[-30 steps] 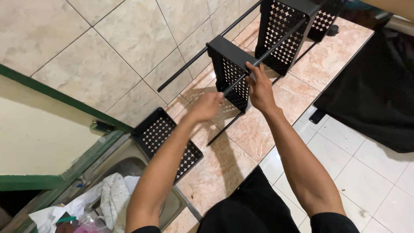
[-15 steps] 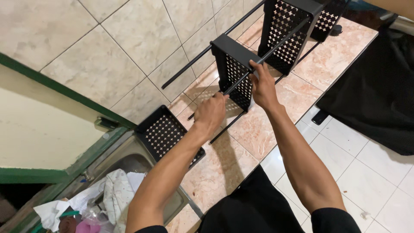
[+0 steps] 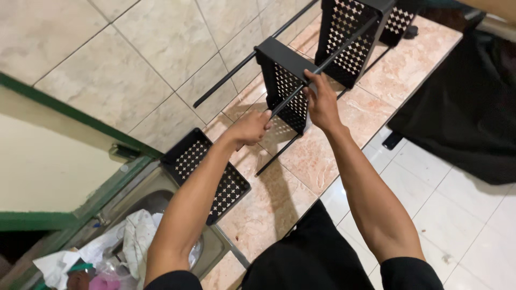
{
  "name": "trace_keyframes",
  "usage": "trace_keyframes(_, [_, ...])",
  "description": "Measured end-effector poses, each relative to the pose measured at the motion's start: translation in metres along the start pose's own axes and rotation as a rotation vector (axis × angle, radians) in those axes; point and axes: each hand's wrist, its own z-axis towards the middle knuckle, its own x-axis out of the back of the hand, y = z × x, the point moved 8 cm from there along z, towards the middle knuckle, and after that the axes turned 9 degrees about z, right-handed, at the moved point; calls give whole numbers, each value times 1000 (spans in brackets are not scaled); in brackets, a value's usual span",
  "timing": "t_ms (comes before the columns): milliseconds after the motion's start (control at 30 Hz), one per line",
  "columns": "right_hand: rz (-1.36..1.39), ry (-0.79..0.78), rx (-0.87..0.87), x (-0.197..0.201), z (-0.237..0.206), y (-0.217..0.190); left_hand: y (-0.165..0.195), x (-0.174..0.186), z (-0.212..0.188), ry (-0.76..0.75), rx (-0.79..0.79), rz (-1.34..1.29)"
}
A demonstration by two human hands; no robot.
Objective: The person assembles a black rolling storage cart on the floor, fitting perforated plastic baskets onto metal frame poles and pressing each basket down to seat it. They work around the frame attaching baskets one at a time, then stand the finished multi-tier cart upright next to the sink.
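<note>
A black metal rack lies on its side on a pinkish stone counter (image 3: 317,161). It has thin rods and perforated trays. My left hand (image 3: 251,128) is closed around the lower end of one black rod (image 3: 344,51), beside the middle tray (image 3: 287,86). My right hand (image 3: 321,102) grips the same rod a little higher, right at the middle tray's edge. A further tray (image 3: 349,37) sits up the rod. A separate perforated tray (image 3: 207,174) lies flat on the counter below my left forearm.
A steel sink (image 3: 156,225) at lower left holds crumpled cloth and plastic litter. A tiled wall (image 3: 134,48) rises behind the rack. A green window frame (image 3: 75,115) is at left. Dark cloth (image 3: 467,107) lies at right over white floor tiles (image 3: 457,215).
My left hand has slid up along the rod toward the middle tray, and both hands now sit closer together. The view has shifted slightly.
</note>
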Motion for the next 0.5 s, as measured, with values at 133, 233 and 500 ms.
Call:
trace_keyframes(133, [-32,-3,-86,-6,-4,14,50,2,-41,388,-21,466])
trace_keyframes(233, [-61,-19,-125,-4,1,22,75,4,-64,485,110,590])
trace_keyframes(500, [-442,10,-113,-6,1,-20,44,23,-49,22,93,-3])
